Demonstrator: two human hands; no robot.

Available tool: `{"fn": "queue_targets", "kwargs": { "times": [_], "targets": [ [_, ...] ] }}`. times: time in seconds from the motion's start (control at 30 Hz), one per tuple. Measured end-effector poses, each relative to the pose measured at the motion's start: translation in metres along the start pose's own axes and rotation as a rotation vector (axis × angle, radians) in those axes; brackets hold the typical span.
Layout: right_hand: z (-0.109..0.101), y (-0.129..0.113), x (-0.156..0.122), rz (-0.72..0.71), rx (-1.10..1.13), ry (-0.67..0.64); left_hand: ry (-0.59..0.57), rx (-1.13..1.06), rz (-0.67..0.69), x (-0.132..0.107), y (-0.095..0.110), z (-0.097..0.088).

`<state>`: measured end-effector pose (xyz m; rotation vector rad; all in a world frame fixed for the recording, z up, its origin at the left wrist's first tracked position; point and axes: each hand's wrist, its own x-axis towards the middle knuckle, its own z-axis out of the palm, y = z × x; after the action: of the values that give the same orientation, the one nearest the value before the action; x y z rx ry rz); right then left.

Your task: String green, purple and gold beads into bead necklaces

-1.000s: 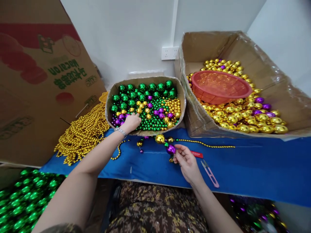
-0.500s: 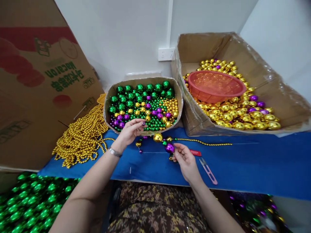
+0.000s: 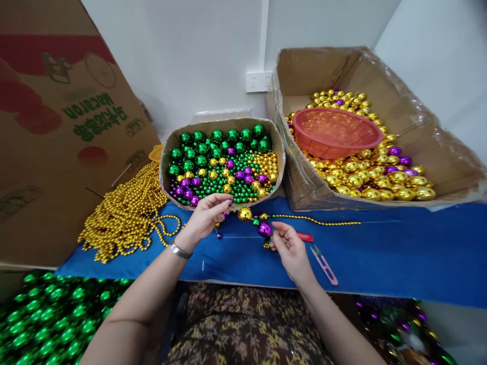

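Observation:
My left hand (image 3: 208, 217) is closed in a pinch on a small purple bead (image 3: 230, 202) in front of the bead box. Beside its fingertips is the bead string, with a large gold bead (image 3: 245, 214), small green beads and a large purple bead (image 3: 265, 229). My right hand (image 3: 292, 249) closes its fingers on this string just right of the purple bead; the exact grip is partly hidden. A thin thread (image 3: 241, 237) runs left to a small dark purple bead (image 3: 219, 235). Rightward on the cloth stretches a strand of fine gold beads (image 3: 319, 222).
A cardboard box (image 3: 279, 175) of green, gold and purple beads stands behind my hands. Right of it, a larger box (image 3: 399, 96) holds gold beads and a red basket (image 3: 337, 147). Pink thread snips (image 3: 325, 266) lie by my right hand; gold bead strands (image 3: 122, 215) are heaped left.
My left hand has shifted slightly right and down with the small purple bead, closer to the large gold bead. My right hand stays nearly in place. The whole view has moved a little.

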<state>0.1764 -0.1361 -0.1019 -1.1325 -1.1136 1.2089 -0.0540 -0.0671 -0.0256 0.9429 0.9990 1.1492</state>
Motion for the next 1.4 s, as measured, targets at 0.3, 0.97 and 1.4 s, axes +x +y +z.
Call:
{"fn": "queue_targets", "kwargs": {
  "times": [0.3,0.97,1.4],
  "targets": [
    [-0.002,-0.003,-0.009,-0.123,-0.187,-0.020,-0.067,0.334,0.255,-0.014,0.002,0.007],
    [-0.069,0.035,-0.007,-0.095,-0.067,0.314,-0.118,0.296,0.273,-0.020,-0.062,0.083],
    [0.006,0.066,0.010,0.010,-0.074,0.017,0.051,0.622,0.481,-0.013,-0.033,0.031]
  ]
}}
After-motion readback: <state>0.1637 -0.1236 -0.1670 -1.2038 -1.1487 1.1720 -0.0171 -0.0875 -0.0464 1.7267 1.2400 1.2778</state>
